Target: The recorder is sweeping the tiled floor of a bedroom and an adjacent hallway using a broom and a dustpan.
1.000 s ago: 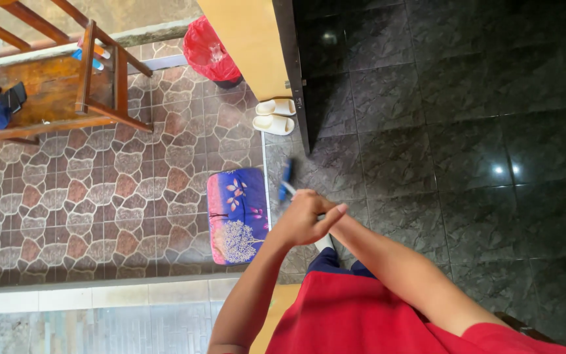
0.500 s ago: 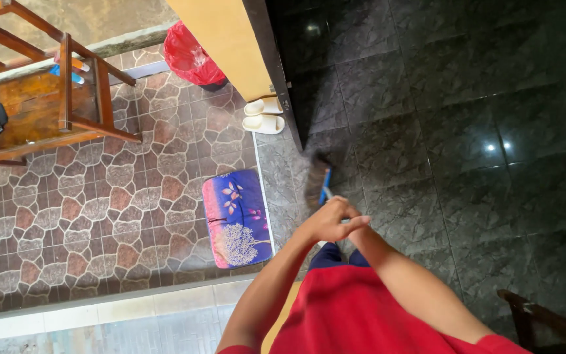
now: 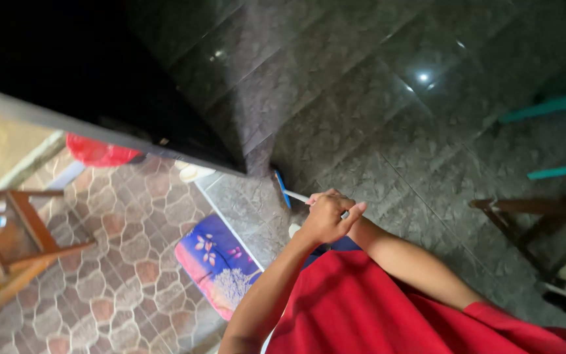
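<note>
My left hand (image 3: 324,217) is closed around the thin white handle (image 3: 295,195) of a broom. The broom's blue head (image 3: 282,187) rests on the dark glossy floor tiles (image 3: 388,111) beside the doorway. My right hand (image 3: 352,214) sits right behind the left one on the same handle and is mostly hidden by it. Both forearms reach out from my red shirt (image 3: 368,308).
A dark open door (image 3: 99,85) stands at upper left. A purple and pink doormat (image 3: 216,261) lies on the patterned porch tiles. A red bag (image 3: 96,152), a white slipper (image 3: 194,172) and a wooden bench (image 3: 14,249) are outside. A teal chair (image 3: 558,105) and a dark wooden chair (image 3: 532,216) stand at right.
The view has swung and tilted toward the dark indoor floor. The broom head has swept across the tiles by the doorway. Both hands stay on the handle.
</note>
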